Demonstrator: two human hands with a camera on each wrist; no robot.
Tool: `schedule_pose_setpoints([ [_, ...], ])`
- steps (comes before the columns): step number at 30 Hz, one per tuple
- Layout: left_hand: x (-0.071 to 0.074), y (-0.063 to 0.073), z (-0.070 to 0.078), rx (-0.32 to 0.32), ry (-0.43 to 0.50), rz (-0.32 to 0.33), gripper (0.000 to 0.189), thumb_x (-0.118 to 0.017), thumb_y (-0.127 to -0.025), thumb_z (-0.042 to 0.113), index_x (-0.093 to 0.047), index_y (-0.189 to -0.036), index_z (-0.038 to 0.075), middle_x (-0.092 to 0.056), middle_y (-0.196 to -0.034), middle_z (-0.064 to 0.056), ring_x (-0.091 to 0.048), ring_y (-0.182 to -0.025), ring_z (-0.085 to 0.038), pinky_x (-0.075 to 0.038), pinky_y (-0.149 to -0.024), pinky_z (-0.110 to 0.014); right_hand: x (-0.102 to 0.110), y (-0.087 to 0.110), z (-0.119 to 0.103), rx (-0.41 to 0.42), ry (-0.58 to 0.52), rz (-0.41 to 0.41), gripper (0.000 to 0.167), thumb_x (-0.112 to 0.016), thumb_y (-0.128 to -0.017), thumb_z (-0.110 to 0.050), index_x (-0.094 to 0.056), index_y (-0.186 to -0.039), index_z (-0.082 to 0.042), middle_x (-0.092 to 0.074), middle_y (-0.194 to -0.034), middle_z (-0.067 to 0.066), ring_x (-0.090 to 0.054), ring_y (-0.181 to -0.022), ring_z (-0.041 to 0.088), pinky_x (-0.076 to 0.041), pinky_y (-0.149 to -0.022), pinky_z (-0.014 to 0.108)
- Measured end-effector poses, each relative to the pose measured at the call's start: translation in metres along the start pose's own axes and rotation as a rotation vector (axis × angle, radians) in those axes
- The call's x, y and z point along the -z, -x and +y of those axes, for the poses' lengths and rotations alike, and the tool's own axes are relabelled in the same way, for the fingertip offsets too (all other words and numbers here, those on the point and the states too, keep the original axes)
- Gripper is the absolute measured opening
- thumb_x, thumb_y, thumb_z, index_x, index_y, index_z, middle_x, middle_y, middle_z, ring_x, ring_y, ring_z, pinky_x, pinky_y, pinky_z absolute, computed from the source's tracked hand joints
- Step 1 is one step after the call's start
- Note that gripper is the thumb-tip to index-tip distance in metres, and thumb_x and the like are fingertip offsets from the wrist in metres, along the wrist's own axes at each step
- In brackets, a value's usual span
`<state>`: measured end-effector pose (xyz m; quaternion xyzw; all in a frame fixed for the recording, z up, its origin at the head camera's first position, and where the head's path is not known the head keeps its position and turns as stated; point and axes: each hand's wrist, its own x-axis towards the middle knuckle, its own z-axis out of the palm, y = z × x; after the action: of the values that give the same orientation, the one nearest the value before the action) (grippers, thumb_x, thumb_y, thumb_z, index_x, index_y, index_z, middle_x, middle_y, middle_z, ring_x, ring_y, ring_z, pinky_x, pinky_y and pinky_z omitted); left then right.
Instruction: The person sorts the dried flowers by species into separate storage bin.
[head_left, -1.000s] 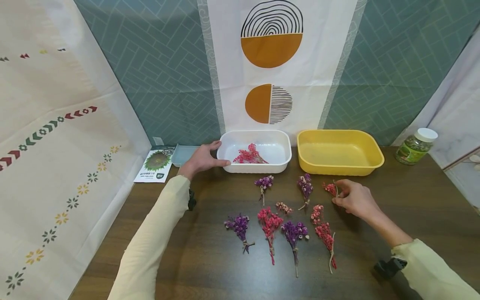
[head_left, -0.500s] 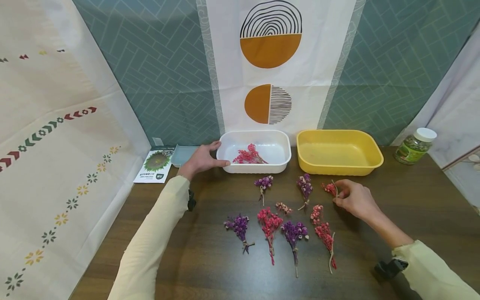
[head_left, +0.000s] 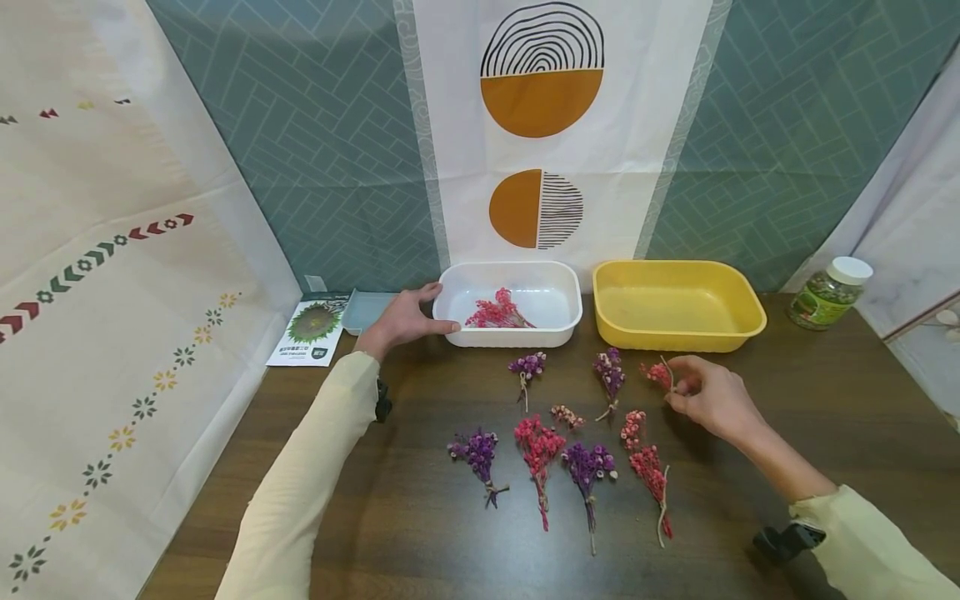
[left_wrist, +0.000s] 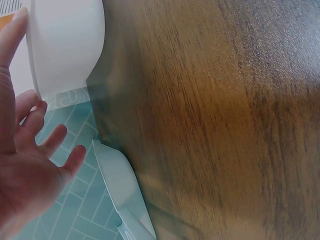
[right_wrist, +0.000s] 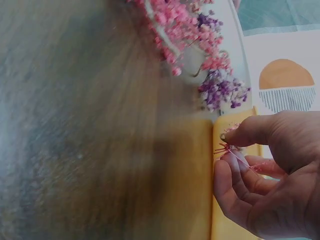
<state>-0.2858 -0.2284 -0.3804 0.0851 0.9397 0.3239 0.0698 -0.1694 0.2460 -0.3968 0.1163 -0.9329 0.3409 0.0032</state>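
Observation:
My left hand (head_left: 405,317) grips the left end of a white plastic basin (head_left: 517,337), thumb at its front and fingertips near the back corner; its other fingers are off the basin (left_wrist: 65,45). A red dried-flower sprig lies inside the basin (head_left: 497,311). My right hand (head_left: 715,400) pinches a small red dried-flower bunch (head_left: 657,374) by its twine-tied stems, between thumb and fingers, just in front of a yellow basin (head_left: 681,340). In the right wrist view, the right hand (right_wrist: 270,175) partly hides this bunch.
Several purple bunches (head_left: 477,454) and red bunches (head_left: 540,450) lie on the brown table (head_left: 405,542). A seed packet (head_left: 307,333) and a pale blue tray (head_left: 367,310) are at the left. A white-lidded jar (head_left: 828,296) stands at the far right.
The small red bunch and the fingers pinching it have shifted slightly up and left in the head view. The left hand and the white basin have stayed in place.

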Motion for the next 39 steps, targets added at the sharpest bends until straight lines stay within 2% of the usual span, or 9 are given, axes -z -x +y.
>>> schedule_pose_setpoints([
  [9, 0.000, 0.000, 0.000, -0.006, 0.004, 0.000, 0.101, -0.082, -0.078, 0.052, -0.034, -0.156, 0.010, -0.027, -0.162, -0.009, -0.024, -0.148, -0.031, -0.030, -0.113, -0.053, 0.006, -0.001, -0.015, 0.058, -0.012, 0.015, 0.046, -0.077, -0.084, -0.005, -0.059, -0.124, 0.008, -0.065, -0.082, 0.004, -0.058, -0.069, 0.018, -0.046, -0.060, 0.030],
  [17, 0.000, 0.000, 0.001, -0.001, 0.007, -0.001, 0.099, -0.082, -0.079, 0.050, -0.034, -0.156, 0.010, -0.027, -0.162, -0.009, -0.024, -0.148, -0.032, -0.030, -0.113, -0.054, 0.011, -0.007, -0.027, 0.127, -0.041, 0.022, 0.046, -0.077, -0.083, -0.002, -0.059, -0.124, 0.007, -0.063, -0.080, 0.004, -0.056, -0.067, 0.018, -0.045, -0.056, 0.027],
  [24, -0.001, 0.000, 0.002, 0.002, 0.008, -0.001, 0.098, -0.082, -0.079, 0.049, -0.034, -0.156, 0.010, -0.026, -0.162, -0.010, -0.024, -0.148, -0.032, -0.030, -0.112, -0.055, 0.013, -0.017, -0.039, 0.118, -0.037, 0.005, 0.047, -0.076, -0.083, -0.002, -0.058, -0.126, 0.008, -0.064, -0.080, 0.006, -0.056, -0.063, 0.017, -0.044, -0.051, 0.027],
  [32, 0.000, -0.001, -0.001, -0.015, 0.005, 0.001, 0.101, -0.082, -0.078, 0.052, -0.034, -0.156, 0.009, -0.027, -0.162, -0.010, -0.024, -0.148, -0.032, -0.029, -0.113, -0.053, 0.012, -0.036, -0.052, 0.126, -0.011, -0.014, 0.047, -0.075, -0.083, -0.002, -0.058, -0.127, 0.007, -0.064, -0.084, 0.009, -0.058, -0.067, 0.021, -0.047, -0.053, 0.030],
  [39, 0.000, 0.000, 0.000, -0.011, 0.021, -0.004, 0.101, -0.082, -0.077, 0.052, -0.035, -0.156, 0.010, -0.027, -0.162, -0.010, -0.024, -0.148, -0.031, -0.029, -0.113, -0.053, 0.011, -0.055, -0.065, 0.106, 0.001, -0.051, 0.050, -0.074, -0.084, -0.004, -0.057, -0.129, 0.006, -0.066, -0.085, 0.010, -0.059, -0.063, 0.019, -0.049, -0.053, 0.032],
])
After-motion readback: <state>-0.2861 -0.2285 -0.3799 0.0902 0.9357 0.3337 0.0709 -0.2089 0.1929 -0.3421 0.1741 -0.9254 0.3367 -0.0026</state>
